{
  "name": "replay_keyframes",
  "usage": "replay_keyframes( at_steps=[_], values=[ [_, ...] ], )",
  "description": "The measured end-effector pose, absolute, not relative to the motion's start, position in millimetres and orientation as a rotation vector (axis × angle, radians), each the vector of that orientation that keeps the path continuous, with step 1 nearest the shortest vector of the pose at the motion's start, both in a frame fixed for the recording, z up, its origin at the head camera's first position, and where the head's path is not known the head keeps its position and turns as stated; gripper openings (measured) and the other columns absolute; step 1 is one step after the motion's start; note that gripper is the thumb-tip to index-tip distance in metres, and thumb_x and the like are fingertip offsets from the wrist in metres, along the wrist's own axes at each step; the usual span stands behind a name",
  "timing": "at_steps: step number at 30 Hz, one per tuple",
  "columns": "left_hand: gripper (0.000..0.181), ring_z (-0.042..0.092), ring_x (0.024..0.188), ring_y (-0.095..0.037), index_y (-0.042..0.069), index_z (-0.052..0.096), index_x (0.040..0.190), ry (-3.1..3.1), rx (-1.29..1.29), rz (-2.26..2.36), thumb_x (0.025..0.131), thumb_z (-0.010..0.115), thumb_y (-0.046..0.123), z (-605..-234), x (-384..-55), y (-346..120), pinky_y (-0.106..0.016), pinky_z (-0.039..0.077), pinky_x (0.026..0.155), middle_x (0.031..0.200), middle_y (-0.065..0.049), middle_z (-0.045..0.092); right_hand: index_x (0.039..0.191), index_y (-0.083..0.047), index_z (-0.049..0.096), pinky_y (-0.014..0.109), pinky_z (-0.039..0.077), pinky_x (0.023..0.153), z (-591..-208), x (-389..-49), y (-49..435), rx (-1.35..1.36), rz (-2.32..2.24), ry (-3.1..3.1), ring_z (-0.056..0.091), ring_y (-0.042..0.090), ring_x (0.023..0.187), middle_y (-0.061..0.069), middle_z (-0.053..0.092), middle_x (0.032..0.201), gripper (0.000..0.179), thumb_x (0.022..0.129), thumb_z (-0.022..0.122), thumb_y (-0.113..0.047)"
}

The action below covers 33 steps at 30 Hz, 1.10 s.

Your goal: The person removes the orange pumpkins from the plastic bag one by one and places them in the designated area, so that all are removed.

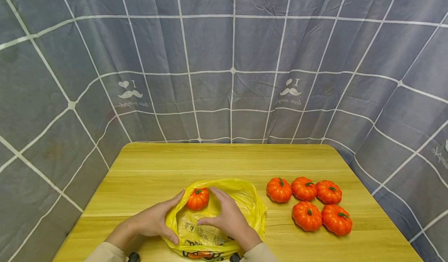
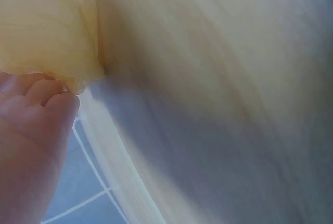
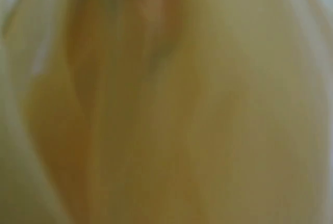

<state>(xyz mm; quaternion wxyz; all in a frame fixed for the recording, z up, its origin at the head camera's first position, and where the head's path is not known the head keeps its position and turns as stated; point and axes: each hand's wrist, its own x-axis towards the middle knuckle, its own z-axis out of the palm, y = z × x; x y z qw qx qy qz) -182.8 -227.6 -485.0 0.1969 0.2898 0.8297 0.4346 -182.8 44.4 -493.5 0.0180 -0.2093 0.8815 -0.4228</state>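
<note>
A yellow plastic bag [image 1: 257, 211] lies on the table with its mouth spread wide. Inside, near its far left wall, sits a small orange pumpkin [image 1: 197, 199] with a green stem. My left hand [image 1: 155, 217] holds the bag's left rim, thumb near the front and fingers toward the back. In the left wrist view, its curled fingers [image 2: 44, 91] meet the thin yellow plastic. My right hand [image 1: 225, 215] reaches into the mouth just right of the pumpkin, thumb and fingers spread apart with nothing between them. Blurred yellow plastic fills the right wrist view.
Several more orange pumpkins stand in two rows to the right of the bag, among them a front right pumpkin [image 1: 336, 220]. The wooden table [image 1: 224, 159] has rounded far corners. A grey checked curtain [image 1: 210, 91] surrounds it at the back and sides.
</note>
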Motion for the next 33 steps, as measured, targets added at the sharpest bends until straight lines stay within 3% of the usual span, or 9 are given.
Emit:
replay_keyframes(
  at_steps=[10, 17, 33],
  values=[
    [0.129, 0.022, 0.146, -0.041, 0.004, 0.004, 0.161, 2.296, 0.824, 1.234, 0.071, 0.092, 0.033, -481, -182, -228, -0.017, 0.023, 0.109, 0.164, -0.022, 0.014, 0.153, -0.005, 0.041, 0.049, 0.036, 0.112, -494, -193, 34, -0.644, -1.232, 2.746, 0.040, 0.033, 0.141, 0.012, 0.042, 0.156, 0.100, 0.075, 0.087, -0.048],
    [0.129, 0.023, 0.146, -0.039, 0.005, 0.005, 0.162, 2.294, 0.817, 1.230, 0.071, 0.092, 0.033, -480, -182, -227, -0.018, 0.023, 0.109, 0.164, -0.020, 0.016, 0.154, -0.002, 0.038, 0.048, 0.037, 0.111, -502, -199, 25, -0.619, -1.301, 2.711, 0.042, 0.034, 0.139, 0.016, 0.043, 0.153, 0.096, 0.080, 0.087, -0.036],
    [0.129, 0.027, 0.143, -0.038, 0.006, 0.002, 0.162, 2.270, 0.802, 1.258, 0.073, 0.091, 0.032, -482, -181, -228, -0.017, 0.026, 0.107, 0.164, -0.023, 0.016, 0.143, 0.000, 0.053, 0.044, 0.046, 0.104, -511, -202, 13, -0.518, -1.401, 2.795, 0.054, 0.032, 0.127, 0.014, 0.054, 0.141, 0.084, 0.076, 0.090, -0.033]
  ],
)
